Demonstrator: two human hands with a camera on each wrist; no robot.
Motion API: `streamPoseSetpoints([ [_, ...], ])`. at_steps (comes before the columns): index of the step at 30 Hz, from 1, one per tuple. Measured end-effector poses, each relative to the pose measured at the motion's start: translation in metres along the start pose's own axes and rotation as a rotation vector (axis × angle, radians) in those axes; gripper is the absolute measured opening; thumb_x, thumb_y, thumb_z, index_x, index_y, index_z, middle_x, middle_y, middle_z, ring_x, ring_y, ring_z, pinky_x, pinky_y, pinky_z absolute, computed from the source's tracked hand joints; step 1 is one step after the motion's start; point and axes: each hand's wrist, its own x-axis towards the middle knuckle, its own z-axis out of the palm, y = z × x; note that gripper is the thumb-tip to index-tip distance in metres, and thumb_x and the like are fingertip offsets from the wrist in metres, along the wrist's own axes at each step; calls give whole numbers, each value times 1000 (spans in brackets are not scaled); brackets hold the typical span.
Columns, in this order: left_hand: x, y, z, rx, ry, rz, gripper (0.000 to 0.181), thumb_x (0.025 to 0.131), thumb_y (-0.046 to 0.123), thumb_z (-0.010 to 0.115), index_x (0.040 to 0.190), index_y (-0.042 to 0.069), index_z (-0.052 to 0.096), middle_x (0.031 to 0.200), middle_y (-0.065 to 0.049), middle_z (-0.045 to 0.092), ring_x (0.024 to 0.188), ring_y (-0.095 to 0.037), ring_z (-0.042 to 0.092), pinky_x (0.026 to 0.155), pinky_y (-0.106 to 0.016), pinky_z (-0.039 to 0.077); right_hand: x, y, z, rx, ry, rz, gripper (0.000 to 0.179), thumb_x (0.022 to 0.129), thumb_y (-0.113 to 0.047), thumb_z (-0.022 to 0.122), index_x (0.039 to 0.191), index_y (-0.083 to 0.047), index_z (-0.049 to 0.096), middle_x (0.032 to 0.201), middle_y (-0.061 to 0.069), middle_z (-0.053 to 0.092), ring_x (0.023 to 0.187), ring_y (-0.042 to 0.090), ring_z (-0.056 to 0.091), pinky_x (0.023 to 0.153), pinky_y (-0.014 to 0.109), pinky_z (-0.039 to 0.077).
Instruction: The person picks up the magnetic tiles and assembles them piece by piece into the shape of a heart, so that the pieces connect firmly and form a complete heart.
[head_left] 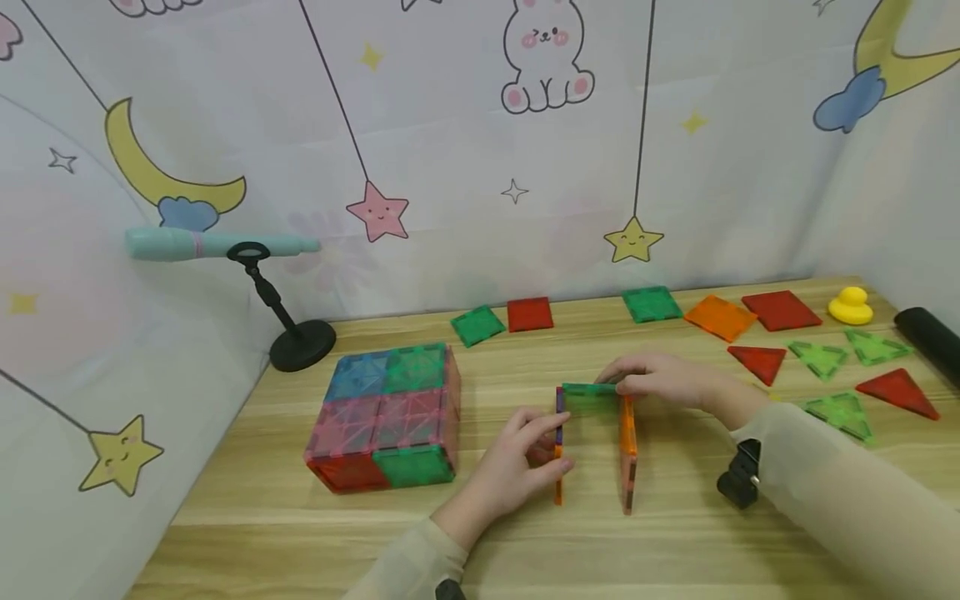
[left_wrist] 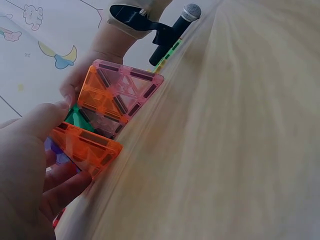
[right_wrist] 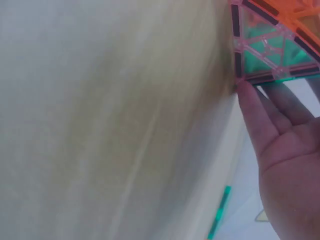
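Green tile point(head_left: 588, 389), right end in grip of right fingers point(head_left: 636, 365), orange-purple panel point(left_wrist: 87, 143) between left fingers point(head_left: 542, 427)

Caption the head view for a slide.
Left hand and right hand hold standing tiles beside a colourful tile box.

our sleeved left forearm point(head_left: 408, 562) slanting in from below, our left hand point(head_left: 517, 457) bent in a pinching grip, our sleeved right forearm point(head_left: 847, 483) angled from the right, our right hand point(head_left: 660, 379) curled farther forward
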Motion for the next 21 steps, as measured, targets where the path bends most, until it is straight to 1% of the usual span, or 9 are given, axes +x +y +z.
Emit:
streamPoseSetpoints([
  [4,-2,3,-2,26,12,-71,74,82,23,74,145,16,36,129,-9,40,107,-21,54,88,-33,47,-2,-3,7,22,-19,-14,28,91,-17,51,114,-11,66,118,6,61,107,24,54,90,39,45],
  [6,-2,5,-4,49,-2,-101,86,79,29,75,149,20,26,141,-8,32,123,-25,43,97,-42,41,-3,-5,11,23,-36,-19,28,92,-18,51,115,-13,66,117,4,62,106,22,55,90,37,45],
  [8,-2,3,-7,66,-35,-112,94,77,32,76,151,23,18,151,-5,23,134,-24,29,103,-47,33,-1,-7,16,16,-47,-27,27,92,-19,52,115,-16,66,116,1,62,106,20,55,90,35,45],
  [10,-3,2,-9,72,-79,-108,98,77,32,75,152,24,12,155,-1,15,139,-22,19,106,-48,27,0,-9,17,-2,-42,-42,27,91,-19,52,114,-15,67,115,1,63,106,20,55,91,35,44],
  [13,-3,1,-11,59,-128,-95,100,77,28,74,152,26,8,156,-1,9,140,-19,15,108,-48,25,3,-7,12,31,-19,-40,32,93,-19,50,120,-7,63,119,9,61,109,25,55,92,40,44],
  [15,-3,1,-12,52,-147,-83,101,76,25,74,152,28,7,157,0,7,140,-19,14,107,-48,25,6,-1,3,12,44,-5,38,96,-22,49,126,-1,57,125,15,57,114,31,53,95,45,42],
  [17,-3,1,-12,49,-161,-74,102,75,24,73,151,29,6,157,-1,5,141,-18,13,107,-49,24,10,7,-10,-43,124,66,47,97,-28,47,133,3,48,132,22,50,117,37,49,96,51,39],
  [19,-3,0,-12,55,-168,-64,103,74,23,73,152,28,6,157,-1,4,141,-19,12,107,-49,25,14,18,-24,-151,197,161,54,98,-31,46,139,3,40,138,25,42,122,41,42,98,55,34],
  [21,-3,0,-12,54,-176,-58,103,74,23,73,152,27,5,157,-2,2,141,-19,10,107,-49,24,18,31,-35,-263,220,249,60,96,-31,46,142,5,32,142,28,34,127,46,33,101,59,27],
])
